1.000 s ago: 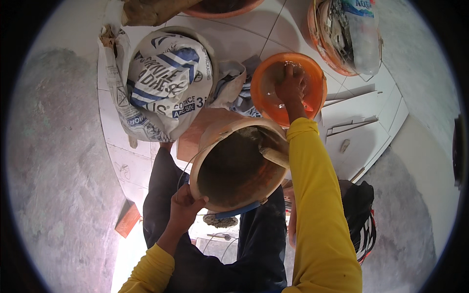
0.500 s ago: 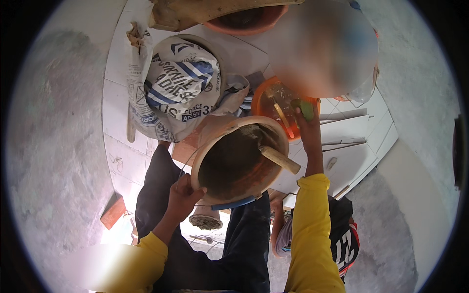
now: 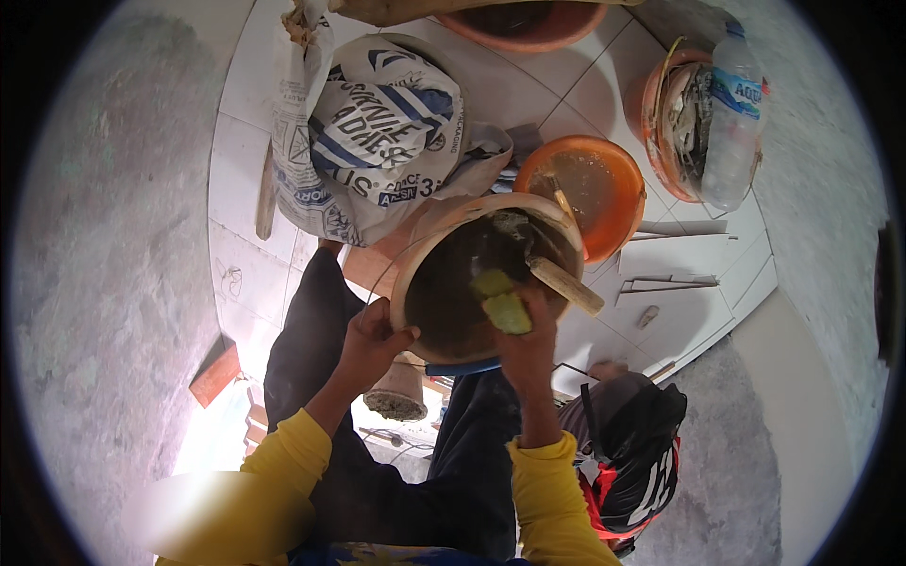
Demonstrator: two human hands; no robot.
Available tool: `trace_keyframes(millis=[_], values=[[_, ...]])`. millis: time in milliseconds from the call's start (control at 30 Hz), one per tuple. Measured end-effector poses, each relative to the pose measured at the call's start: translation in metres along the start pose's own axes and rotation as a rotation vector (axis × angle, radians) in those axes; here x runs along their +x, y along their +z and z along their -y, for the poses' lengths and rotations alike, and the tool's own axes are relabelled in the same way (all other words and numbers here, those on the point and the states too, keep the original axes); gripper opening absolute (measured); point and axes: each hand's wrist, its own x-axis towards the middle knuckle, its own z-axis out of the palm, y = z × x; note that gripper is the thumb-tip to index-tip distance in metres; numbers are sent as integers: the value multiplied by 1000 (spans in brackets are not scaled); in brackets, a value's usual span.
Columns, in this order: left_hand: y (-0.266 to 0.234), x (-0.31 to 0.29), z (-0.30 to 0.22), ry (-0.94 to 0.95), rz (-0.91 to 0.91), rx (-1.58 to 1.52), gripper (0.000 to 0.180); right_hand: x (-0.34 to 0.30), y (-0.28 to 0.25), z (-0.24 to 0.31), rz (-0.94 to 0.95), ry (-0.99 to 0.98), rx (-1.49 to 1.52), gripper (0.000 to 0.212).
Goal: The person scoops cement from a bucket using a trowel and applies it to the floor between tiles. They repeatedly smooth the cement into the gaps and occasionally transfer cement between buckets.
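A tilted bucket [image 3: 412, 269] with dark, wet-looking residue inside stands in front of my legs. My left hand [image 3: 376, 341] grips its near left rim, thumb over the edge. Held in my right hand [image 3: 533, 347] is a yellow-green sponge [image 3: 510, 312], over the bucket's mouth. Whether the sponge touches the inner wall I cannot tell. A trowel with a wooden handle [image 3: 569, 287] leans in the bucket, its handle jutting over the right rim. Just beyond stands an orange basin [image 3: 630, 193] of cloudy water, with a wooden handle [image 3: 563, 200] in it.
A white and blue printed sack [image 3: 377, 132] sits at the far left. Behind are a reddish basin [image 3: 519, 36] and a bucket [image 3: 640, 104] with a plastic bottle [image 3: 734, 123]. Cut tile strips [image 3: 675, 255] lie right. Another person [image 3: 632, 424] is at the lower right.
My right hand has brought the sponge from the orange basin to the bucket's mouth. My left hand keeps hold of the rim. The view has shifted, uncovering the bottle at the far right.
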Motion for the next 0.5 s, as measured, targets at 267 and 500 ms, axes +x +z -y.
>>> trace_keyframes(millis=[267, 500], values=[[-3, 1, 2, 9, 14, 60, 21, -10, 26, 10, -8, 36, -131, 32], [-12, 1, 2, 12, -6, 50, 20, 24, -28, 31, -429, -65, -167, 41]])
